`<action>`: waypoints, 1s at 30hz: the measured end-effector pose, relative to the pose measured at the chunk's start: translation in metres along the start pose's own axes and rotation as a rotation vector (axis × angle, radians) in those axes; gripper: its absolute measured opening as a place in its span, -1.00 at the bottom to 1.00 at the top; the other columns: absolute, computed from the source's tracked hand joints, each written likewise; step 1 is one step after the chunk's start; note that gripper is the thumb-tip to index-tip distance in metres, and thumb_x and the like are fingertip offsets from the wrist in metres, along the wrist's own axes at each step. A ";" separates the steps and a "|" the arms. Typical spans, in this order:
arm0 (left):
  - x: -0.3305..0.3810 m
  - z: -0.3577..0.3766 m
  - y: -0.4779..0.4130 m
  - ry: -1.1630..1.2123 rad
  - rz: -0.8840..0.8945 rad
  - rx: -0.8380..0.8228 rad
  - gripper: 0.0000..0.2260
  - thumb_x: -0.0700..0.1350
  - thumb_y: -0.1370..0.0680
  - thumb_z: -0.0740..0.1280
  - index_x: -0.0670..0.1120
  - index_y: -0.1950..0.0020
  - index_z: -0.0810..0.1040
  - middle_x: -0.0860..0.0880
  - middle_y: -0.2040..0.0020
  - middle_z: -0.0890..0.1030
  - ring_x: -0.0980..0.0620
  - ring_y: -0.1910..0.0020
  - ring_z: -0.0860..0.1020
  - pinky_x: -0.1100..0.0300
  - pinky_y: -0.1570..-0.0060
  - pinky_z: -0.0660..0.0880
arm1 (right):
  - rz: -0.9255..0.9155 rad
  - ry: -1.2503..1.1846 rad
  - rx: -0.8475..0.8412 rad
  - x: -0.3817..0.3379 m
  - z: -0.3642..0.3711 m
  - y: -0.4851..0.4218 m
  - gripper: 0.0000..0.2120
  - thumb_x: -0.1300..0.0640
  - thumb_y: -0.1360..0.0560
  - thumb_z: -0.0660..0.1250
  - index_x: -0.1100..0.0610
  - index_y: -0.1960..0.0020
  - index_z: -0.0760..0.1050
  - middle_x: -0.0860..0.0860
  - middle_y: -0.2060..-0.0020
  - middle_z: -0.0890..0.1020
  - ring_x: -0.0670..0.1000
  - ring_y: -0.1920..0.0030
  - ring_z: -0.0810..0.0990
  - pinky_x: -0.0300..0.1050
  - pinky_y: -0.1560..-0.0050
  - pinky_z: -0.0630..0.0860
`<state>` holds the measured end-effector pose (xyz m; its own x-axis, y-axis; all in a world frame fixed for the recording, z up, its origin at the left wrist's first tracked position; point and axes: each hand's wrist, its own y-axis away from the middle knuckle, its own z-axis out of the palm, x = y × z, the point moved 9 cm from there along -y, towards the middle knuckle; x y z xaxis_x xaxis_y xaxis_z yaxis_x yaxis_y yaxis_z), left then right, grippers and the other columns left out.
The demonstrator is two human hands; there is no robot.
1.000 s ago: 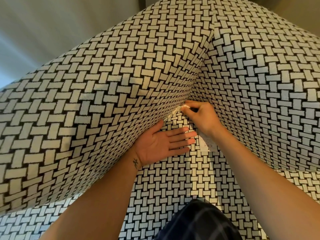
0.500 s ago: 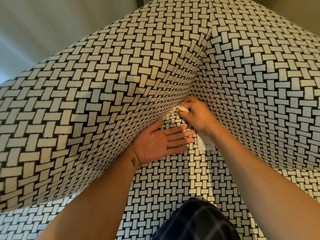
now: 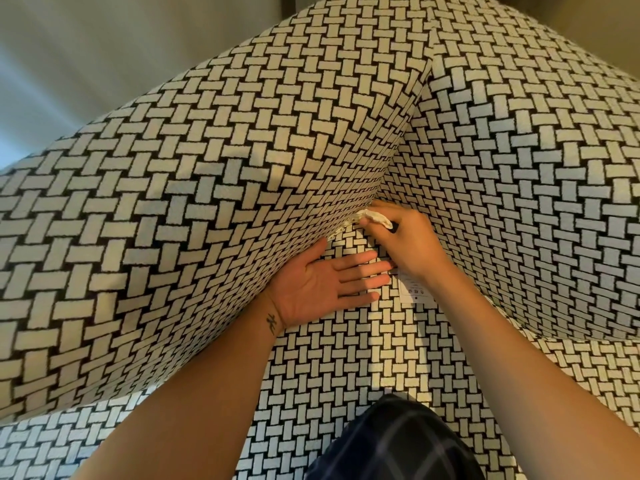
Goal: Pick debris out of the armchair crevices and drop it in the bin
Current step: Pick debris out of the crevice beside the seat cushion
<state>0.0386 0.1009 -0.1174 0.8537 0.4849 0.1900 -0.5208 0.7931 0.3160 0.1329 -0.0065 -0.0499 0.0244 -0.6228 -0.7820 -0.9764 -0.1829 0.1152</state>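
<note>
Left side of the shot is mostly the big padded arm of the armchair [image 3: 194,209], black w/ a cream basket-weave print, grey wall behind it. Left hand [image 3: 323,285] is palm up, fingers [image 3: 360,278] spread flat and released, back of the hand pushed against the arm so the crevice is held apart, small tattoo on the wrist [image 3: 272,322]. Just right of that, a crumpled white tissue [image 3: 375,218] pokes out of the crevice where arm, seat and backrest meet, w/ a thin white strip trailing down along the seam. Right hand [image 3: 412,242] is clenched on the tissue, pinching it btwn thumb and fingers. Under the right wrist there's a white fabric label [image 3: 414,292] lying on the seat cushion [image 3: 346,368]. Bottom edge: dark plaid clothing [image 3: 398,445].
</note>
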 end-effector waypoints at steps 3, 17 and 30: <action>0.001 -0.001 0.000 0.005 0.001 0.000 -0.31 0.24 -0.70 0.00 -0.29 -0.58 0.25 -0.33 -0.57 0.27 -0.29 -0.57 0.24 -0.22 -0.55 0.15 | -0.046 -0.008 -0.015 -0.007 -0.003 0.017 -0.79 -0.01 -0.58 0.39 -0.06 -0.20 0.67 -0.05 -0.42 0.51 -0.10 -0.49 0.35 -0.01 -0.50 0.30; -0.002 0.003 0.001 0.109 0.005 0.002 -0.47 0.06 -0.74 -0.03 -0.31 -0.49 0.37 -0.42 -0.33 0.51 -0.36 -0.37 0.49 -0.21 -0.38 0.38 | -0.120 0.219 -0.247 -0.027 0.025 0.067 -0.47 -0.16 -0.49 0.42 -0.12 -0.43 0.47 -0.09 -0.59 0.22 -0.08 -0.61 0.03 0.12 -0.61 -0.15; 0.000 0.005 0.002 0.055 0.008 0.068 -0.44 0.11 -0.71 0.06 -0.19 -0.61 0.23 -0.31 -0.59 0.22 -0.26 -0.56 0.26 -0.26 -0.39 0.39 | 0.065 0.210 0.042 -0.002 -0.014 0.011 -0.63 0.03 -0.62 0.29 0.12 -0.39 0.53 0.02 -0.34 0.57 0.03 -0.32 0.53 0.00 -0.35 0.47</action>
<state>0.0373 0.1010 -0.1124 0.8472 0.5118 0.1422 -0.5245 0.7634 0.3771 0.1247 -0.0180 -0.0380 0.0007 -0.7778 -0.6285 -0.9854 -0.1076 0.1321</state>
